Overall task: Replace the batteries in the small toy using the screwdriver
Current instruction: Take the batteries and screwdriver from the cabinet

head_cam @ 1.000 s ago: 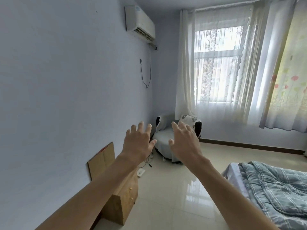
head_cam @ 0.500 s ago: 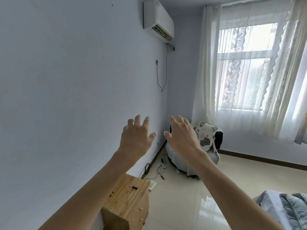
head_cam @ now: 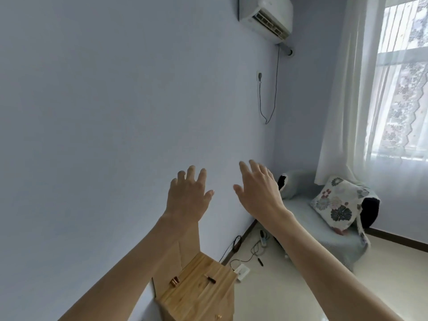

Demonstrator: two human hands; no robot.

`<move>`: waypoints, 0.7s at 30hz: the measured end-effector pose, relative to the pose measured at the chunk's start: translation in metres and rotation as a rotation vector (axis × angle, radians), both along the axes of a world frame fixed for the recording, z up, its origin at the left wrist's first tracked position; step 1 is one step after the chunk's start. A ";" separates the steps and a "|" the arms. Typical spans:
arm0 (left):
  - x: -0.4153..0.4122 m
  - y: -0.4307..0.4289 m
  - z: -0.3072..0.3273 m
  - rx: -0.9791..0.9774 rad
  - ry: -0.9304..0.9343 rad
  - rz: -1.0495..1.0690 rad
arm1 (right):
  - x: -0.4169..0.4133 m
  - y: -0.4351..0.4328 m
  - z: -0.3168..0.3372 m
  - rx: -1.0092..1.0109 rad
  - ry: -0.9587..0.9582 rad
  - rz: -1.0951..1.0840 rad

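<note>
A plain pale wall (head_cam: 92,112) fills the left side of the room. In front of it the person's left hand (head_cam: 187,198) is raised, back toward the camera. Its fingers (head_cam: 191,172) are straight and spread apart, and it holds nothing. Below that wrist stands a small wooden table (head_cam: 196,297) set against the wall, with a sheet of cardboard (head_cam: 191,244) leaning behind it. On the tabletop lie the batteries (head_cam: 174,281) - a few copper-coloured ones close together near the wall side. Near them, to the right, lies a small dark tool (head_cam: 211,279), too small to tell whether it is the screwdriver. Both hands are well above the table and touch nothing on it.

The right hand (head_cam: 259,193) is held up beside the left at about the same height. Its fingers (head_cam: 253,166) are also apart and relaxed, and its palm is empty.

High on the wall hangs an air conditioner (head_cam: 265,18), and a dark cord (head_cam: 260,100) loops down from a plug below it. On the shiny floor (head_cam: 266,297) near the skirting lie tangled cables and a power strip (head_cam: 264,239). In the corner sits a low covered chair (head_cam: 308,212) with a flowered cushion (head_cam: 335,202) propped on it - just under a sheer white curtain (head_cam: 347,100) that hangs over the bright window (head_cam: 403,66).
</note>
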State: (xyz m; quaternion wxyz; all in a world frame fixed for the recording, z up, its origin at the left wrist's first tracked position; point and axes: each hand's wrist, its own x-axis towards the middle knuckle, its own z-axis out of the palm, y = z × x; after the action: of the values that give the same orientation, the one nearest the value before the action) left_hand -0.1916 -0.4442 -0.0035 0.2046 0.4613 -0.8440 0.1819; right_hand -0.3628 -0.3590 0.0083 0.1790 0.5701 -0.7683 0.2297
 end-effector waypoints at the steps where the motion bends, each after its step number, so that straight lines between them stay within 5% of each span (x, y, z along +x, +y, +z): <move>1: -0.010 -0.010 0.002 0.000 0.001 0.020 | -0.010 -0.013 0.003 0.000 0.001 0.021; 21: -0.072 -0.218 -0.021 0.016 0.024 0.346 | -0.091 -0.291 -0.024 0.035 -0.036 0.394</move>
State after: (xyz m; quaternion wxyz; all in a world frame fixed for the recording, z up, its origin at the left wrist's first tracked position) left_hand -0.2632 -0.6619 -0.0248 0.1763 0.6033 -0.7511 0.2020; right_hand -0.4539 -0.6496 -0.0157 0.1070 0.7083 -0.6487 0.2570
